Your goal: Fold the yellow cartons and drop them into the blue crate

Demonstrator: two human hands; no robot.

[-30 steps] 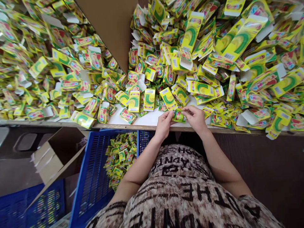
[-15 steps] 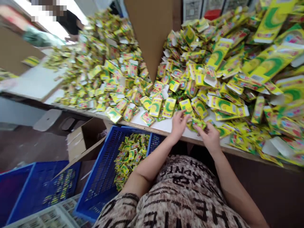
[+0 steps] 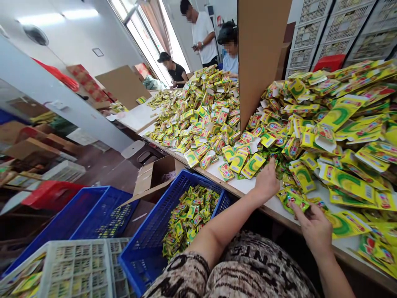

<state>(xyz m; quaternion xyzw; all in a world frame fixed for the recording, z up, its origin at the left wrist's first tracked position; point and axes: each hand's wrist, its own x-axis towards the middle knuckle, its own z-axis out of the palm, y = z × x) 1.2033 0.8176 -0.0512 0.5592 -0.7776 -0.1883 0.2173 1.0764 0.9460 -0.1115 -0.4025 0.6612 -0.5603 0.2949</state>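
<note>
My right hand (image 3: 314,227) is closed on a small green-and-yellow candy packet (image 3: 294,200), just above the front edge of the white tabletop (image 3: 217,171). Left of it, my left hand (image 3: 267,182) reaches to small green packets (image 3: 276,158) among the boxes, fingers drawn together. What its fingertips hold, if anything, is hidden. Small yellow cartons with a green curved print (image 3: 253,164) lie just beyond that hand. More of these cartons, several with open white flaps, form a heap (image 3: 350,111) to the right. Flat yellow-green packaging (image 3: 349,223) lies beside my right hand.
A blue crate (image 3: 139,244) holding small filled cartons stands below the table edge, left of me. Beside it are an open cardboard box (image 3: 151,180) and a white crate (image 3: 77,265). An upright cardboard sheet (image 3: 260,54) divides the heaps. Several people are beyond the table.
The view has swung up and left, showing more of the room. My left hand has moved forward, away from my right hand, to the green packets. The right hand still holds a packet.
</note>
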